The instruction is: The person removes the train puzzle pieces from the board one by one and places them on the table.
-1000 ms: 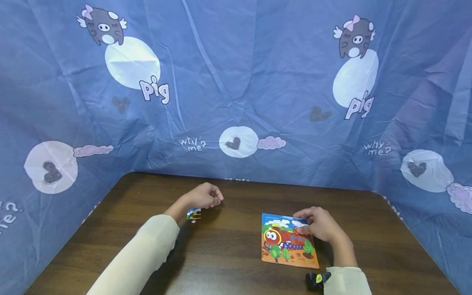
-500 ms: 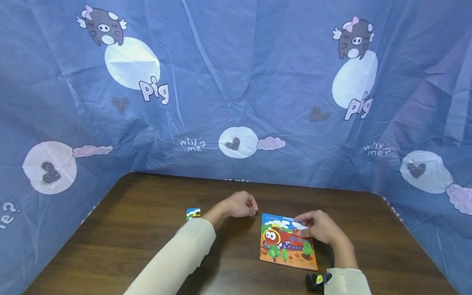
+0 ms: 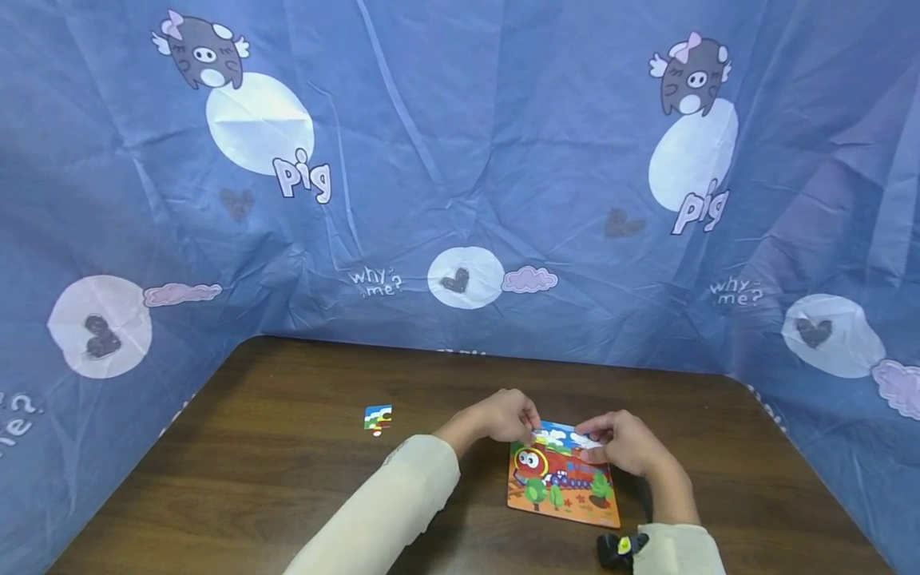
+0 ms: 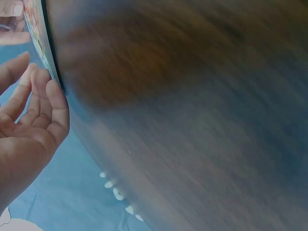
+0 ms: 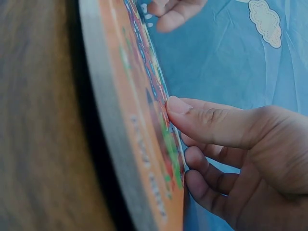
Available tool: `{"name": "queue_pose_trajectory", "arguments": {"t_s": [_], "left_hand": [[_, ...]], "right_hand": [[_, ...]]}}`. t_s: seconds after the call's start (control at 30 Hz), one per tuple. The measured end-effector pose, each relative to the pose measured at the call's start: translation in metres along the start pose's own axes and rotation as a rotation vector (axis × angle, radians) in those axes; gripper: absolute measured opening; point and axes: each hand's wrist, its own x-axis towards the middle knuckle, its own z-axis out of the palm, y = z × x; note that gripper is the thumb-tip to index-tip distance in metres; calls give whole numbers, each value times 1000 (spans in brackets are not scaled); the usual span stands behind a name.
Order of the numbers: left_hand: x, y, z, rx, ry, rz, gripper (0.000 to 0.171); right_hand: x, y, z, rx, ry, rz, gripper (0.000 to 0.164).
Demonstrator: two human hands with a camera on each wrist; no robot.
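A square jigsaw puzzle with a red cartoon train lies flat on the brown table. My right hand holds it at the upper right, thumb on the picture side and the other fingers curled at the edge. At the upper left corner is my left hand, its bent fingers touching or just beside the rim. The left wrist view shows that hand with no piece visible between thumb and fingers. Farther left lies a small patch of loose puzzle pieces. Both hands hide part of the puzzle's top edge.
The wooden table has rounded far corners. A blue cloth curtain with printed pigs hangs behind and at both sides. A black strap device sits at the right wrist, close to the puzzle's near right corner.
My left hand has moved right from beside the loose pieces to the puzzle's upper left corner, uncovering those pieces. The right hand stays at the puzzle's upper right, nearly still.
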Motion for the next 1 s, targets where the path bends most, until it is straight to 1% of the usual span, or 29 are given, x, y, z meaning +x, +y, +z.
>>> {"name": "queue_pose_trajectory", "arguments": {"t_s": [0.23, 0.4, 0.6, 0.83, 1.0], "left_hand": [[3, 2, 5, 23, -10, -54, 12], [5, 4, 6, 24, -18, -70, 11], [7, 7, 9, 42, -1, -97, 15], [6, 12, 10, 43, 11, -137, 21], [8, 13, 13, 39, 28, -158, 20]], "right_hand": [[-1, -2, 0, 10, -3, -4, 33], [-1, -1, 1, 25, -6, -13, 33], [0, 1, 0, 49, -28, -44, 39], [-1, 1, 1, 57, -31, -34, 39], [-1, 0, 1, 70, -29, -38, 39]]}}
